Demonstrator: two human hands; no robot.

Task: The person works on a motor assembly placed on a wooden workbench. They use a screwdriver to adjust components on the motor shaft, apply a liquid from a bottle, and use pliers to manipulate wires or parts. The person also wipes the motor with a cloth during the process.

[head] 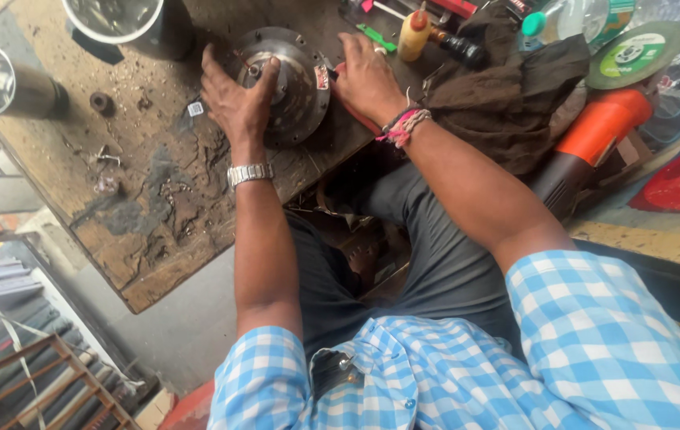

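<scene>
A round grey metal motor housing [296, 91] with bolt holes round its rim lies on a worn wooden workbench [157, 215]. My left hand [236, 99], with a metal watch on the wrist, rests on the housing's left side, fingers gripping near its centre shaft. My right hand [368, 80], with coloured threads round the wrist, presses on the housing's right edge, fingers curled over the rim. Both forearms reach forward from blue checked sleeves.
Two shiny metal cylinders [5, 80] [121, 20] stand at the bench's far left. A dark cloth [507, 95], an orange angle grinder [594, 135], a green cutting disc [634, 52], a yellow bottle [414, 33] and small tools crowd the right. Metal racks [45, 382] lie on the floor.
</scene>
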